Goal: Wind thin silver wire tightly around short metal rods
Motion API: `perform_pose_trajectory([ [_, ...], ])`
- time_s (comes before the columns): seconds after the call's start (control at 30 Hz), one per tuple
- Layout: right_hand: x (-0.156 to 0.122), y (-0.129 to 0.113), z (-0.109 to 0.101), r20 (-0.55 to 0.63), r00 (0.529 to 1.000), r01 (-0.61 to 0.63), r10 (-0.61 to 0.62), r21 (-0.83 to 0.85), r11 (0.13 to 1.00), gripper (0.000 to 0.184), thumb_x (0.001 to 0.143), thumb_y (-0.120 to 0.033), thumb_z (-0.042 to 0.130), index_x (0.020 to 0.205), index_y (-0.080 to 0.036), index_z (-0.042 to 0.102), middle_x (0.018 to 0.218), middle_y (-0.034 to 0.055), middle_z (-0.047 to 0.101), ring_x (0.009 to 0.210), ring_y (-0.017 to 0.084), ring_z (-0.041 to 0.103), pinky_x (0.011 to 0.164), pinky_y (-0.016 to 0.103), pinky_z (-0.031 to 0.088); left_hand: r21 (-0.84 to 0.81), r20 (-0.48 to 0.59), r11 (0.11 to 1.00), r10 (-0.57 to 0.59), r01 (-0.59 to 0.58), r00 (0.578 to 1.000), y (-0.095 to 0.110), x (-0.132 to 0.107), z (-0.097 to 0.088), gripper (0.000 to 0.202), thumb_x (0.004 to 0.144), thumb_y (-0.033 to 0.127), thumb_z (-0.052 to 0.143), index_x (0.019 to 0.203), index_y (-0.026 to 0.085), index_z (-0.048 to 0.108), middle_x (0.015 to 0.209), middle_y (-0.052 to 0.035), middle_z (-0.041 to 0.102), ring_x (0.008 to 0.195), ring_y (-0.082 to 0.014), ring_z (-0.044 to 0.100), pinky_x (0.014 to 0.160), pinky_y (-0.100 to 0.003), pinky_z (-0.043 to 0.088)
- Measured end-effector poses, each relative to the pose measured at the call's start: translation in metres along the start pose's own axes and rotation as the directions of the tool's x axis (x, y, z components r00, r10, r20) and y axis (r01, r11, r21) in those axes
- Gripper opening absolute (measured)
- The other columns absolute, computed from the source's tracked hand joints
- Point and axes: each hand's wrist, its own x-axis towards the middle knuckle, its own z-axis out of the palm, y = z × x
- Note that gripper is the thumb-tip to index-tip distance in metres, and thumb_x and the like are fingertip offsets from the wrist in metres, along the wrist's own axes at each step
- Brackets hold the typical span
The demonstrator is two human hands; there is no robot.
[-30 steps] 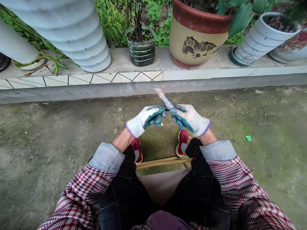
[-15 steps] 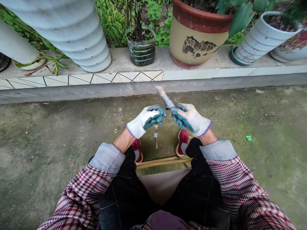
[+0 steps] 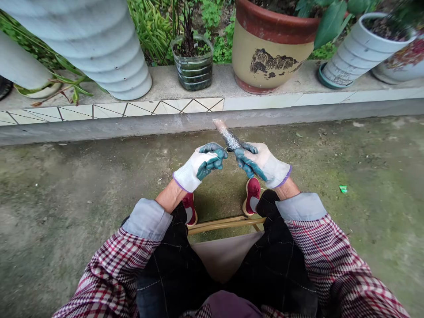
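My right hand [image 3: 250, 160], in a white glove with blue-green coated palm and fingers, is closed round the lower end of a stick wound with silver wire [image 3: 231, 138]. The stick tilts up to the left, and its pale bare tip points away from me. Just left of it, my left hand [image 3: 211, 160], in a matching glove, has its fingers curled in a pinch. A short stretch of thin wire [image 3: 226, 149] shows between its fingertips and the wound stick. What else lies inside the left fingers is hidden.
A low ledge [image 3: 162, 81] runs across the front. On it stand a tall white ribbed pot [image 3: 122, 57], a cut plastic bottle planter [image 3: 194, 70], a tan-and-red pot [image 3: 271, 57] and a white pot [image 3: 361, 53]. A wooden stool bar [image 3: 225, 224] crosses between my legs. A green wrapper [image 3: 343, 189] lies right.
My left hand has moved slightly left, away from the wound stick. A slim stick-like piece seen below the hands, between the shoes, is no longer visible. My right hand keeps its hold.
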Motion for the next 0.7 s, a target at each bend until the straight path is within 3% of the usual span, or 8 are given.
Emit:
perform_pose_trajectory([
  [0.13,-0.001,0.000,0.000,0.010,1.000,0.014,-0.014,0.025,1.000,0.035,0.078,-0.047,0.071,0.088,-0.015,0.062,0.054,-0.0057,0.052,0.035,0.005,0.039,0.028,0.018,0.032,0.091,-0.014,0.996,-0.013,0.014,1.000,0.006,-0.004,0.006,0.030,0.064,0.032,0.079,0.076,0.013,0.059,0.072,0.0002,0.062,0.052,-0.0060,0.055,0.053,-0.021,0.049],
  [0.33,-0.002,0.002,-0.003,0.038,0.999,0.032,-0.033,0.034,0.999,0.038,0.077,-0.052,0.071,0.082,-0.016,0.059,0.053,-0.0058,0.052,0.035,0.005,0.039,0.028,0.018,0.032,0.344,0.066,0.938,-0.064,0.038,0.996,0.012,0.000,0.002,0.024,0.071,0.033,0.070,0.080,0.010,0.066,0.062,-0.0026,0.062,0.051,-0.0094,0.055,0.047,-0.020,0.041],
  [0.47,-0.006,0.002,-0.008,0.194,0.980,0.029,-0.039,0.052,0.998,0.042,0.077,-0.057,0.069,0.082,-0.017,0.058,0.051,-0.0067,0.050,0.034,0.006,0.039,0.027,0.019,0.030,0.500,0.060,0.866,-0.008,-0.023,0.998,0.007,0.007,-0.007,0.016,0.070,0.027,0.068,0.072,0.012,0.064,0.062,-0.0010,0.061,0.055,-0.0089,0.053,0.053,-0.020,0.042],
  [0.6,-0.010,0.002,-0.013,0.459,0.886,-0.032,0.070,-0.091,0.995,0.038,0.078,-0.053,0.067,0.082,-0.016,0.060,0.051,-0.0052,0.053,0.033,0.007,0.040,0.030,0.021,0.031,0.580,0.101,0.810,0.042,-0.093,0.994,0.005,0.009,-0.015,0.014,0.068,0.025,0.068,0.065,0.014,0.060,0.065,-0.0003,0.061,0.061,-0.0104,0.051,0.058,-0.022,0.042],
  [0.7,-0.009,0.007,-0.013,0.587,0.793,0.046,0.164,-0.327,0.944,0.029,0.076,-0.044,0.069,0.074,-0.016,0.062,0.057,-0.0022,0.059,0.043,0.008,0.047,0.040,0.021,0.035,0.636,0.133,0.769,-0.021,-0.069,0.991,0.007,0.006,-0.018,0.012,0.064,0.023,0.070,0.066,0.013,0.063,0.067,0.0002,0.062,0.064,-0.0112,0.051,0.059,-0.022,0.041],
])
